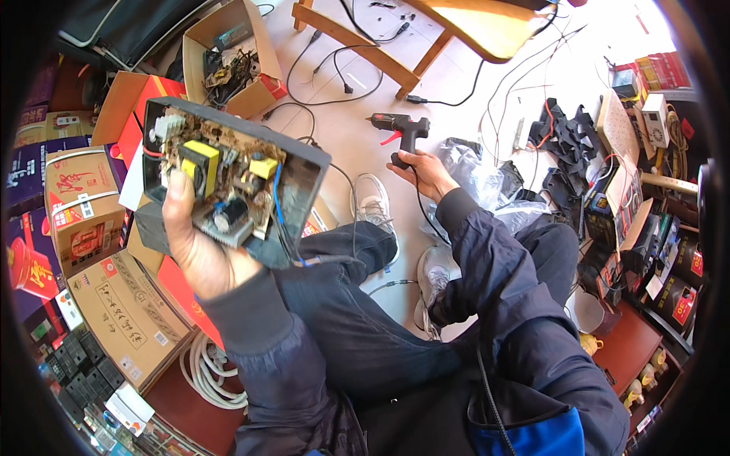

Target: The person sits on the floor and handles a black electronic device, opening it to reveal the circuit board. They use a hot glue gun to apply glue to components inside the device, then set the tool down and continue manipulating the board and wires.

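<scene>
Gripped in my left hand [201, 251] is a black plastic charger case [303, 186] without its cover, tilted toward me. Inside it sits a dusty brown circuit board [245, 156] with a yellow-wrapped transformer [199, 166], a dark capacitor and a blue wire. My left thumb presses by the transformer; the fingers behind the case are hidden. A dark cable hangs from the case's lower corner. Over the floor, my right hand [427, 176] holds a black glue gun [409, 131] with a red trigger by the handle's lower end. Its nozzle points left, and its cord runs down past my wrist.
Cardboard boxes [125, 311] crowd the left side; one open box [228, 57] holds scrap parts. Loose black cables cross the floor near a wooden stool [479, 26]. Clear plastic bags [483, 178] and black scraps [566, 144] lie at right, beside loaded shelves. A coiled white hose [209, 376] lies lower left.
</scene>
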Demonstrator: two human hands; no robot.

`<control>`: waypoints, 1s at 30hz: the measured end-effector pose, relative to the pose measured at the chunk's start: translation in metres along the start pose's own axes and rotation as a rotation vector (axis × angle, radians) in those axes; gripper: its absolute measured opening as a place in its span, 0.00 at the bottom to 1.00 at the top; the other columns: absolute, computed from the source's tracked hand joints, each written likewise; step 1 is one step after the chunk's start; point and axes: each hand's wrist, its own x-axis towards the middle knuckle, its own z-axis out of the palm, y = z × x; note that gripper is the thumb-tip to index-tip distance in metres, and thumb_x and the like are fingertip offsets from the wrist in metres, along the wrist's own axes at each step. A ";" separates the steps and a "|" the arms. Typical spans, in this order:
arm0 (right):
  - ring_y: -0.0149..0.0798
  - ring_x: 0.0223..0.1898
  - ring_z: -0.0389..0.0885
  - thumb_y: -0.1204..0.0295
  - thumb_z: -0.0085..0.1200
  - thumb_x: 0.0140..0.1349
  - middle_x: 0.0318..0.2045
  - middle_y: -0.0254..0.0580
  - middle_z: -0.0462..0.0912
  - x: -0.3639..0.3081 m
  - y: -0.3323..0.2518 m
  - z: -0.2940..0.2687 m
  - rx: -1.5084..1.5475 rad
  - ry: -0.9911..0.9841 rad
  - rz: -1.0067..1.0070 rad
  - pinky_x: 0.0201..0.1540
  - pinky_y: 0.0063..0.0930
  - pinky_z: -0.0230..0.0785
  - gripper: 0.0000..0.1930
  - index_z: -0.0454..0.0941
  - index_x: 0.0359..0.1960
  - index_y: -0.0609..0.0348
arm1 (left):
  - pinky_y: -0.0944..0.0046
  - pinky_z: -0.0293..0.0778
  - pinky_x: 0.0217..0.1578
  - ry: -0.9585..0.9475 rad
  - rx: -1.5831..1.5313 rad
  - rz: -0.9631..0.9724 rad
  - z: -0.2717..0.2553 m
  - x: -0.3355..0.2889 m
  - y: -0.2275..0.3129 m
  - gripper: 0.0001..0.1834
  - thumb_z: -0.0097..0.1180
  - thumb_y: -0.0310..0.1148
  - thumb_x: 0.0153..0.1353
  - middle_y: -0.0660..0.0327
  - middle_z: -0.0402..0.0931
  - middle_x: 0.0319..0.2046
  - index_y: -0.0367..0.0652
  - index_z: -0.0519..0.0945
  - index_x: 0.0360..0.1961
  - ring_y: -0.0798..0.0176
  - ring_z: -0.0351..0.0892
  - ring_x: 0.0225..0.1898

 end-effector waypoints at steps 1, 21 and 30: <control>0.53 0.53 0.84 0.79 0.57 0.72 0.51 0.54 0.77 0.010 0.005 0.003 -0.003 -0.023 0.004 0.58 0.36 0.87 0.12 0.71 0.52 0.74 | 0.47 0.82 0.57 0.003 -0.024 -0.005 0.000 -0.001 0.000 0.26 0.62 0.38 0.68 0.52 0.84 0.55 0.37 0.76 0.64 0.53 0.85 0.54; 0.59 0.61 0.82 0.63 0.75 0.54 0.59 0.70 0.80 0.090 0.028 0.012 -1.291 0.140 -0.345 0.62 0.41 0.74 0.47 0.65 0.73 0.69 | 0.43 0.82 0.57 0.029 -0.223 -0.116 0.009 -0.011 0.001 0.30 0.63 0.39 0.68 0.51 0.83 0.57 0.37 0.73 0.67 0.49 0.85 0.54; 0.47 0.57 0.85 0.71 0.64 0.66 0.54 0.62 0.85 -0.062 -0.045 -0.014 -1.069 0.050 -0.393 0.61 0.35 0.74 0.34 0.66 0.72 0.70 | 0.50 0.85 0.52 -0.111 -0.076 -0.044 -0.006 -0.001 0.003 0.22 0.65 0.36 0.67 0.55 0.85 0.51 0.38 0.79 0.59 0.55 0.87 0.48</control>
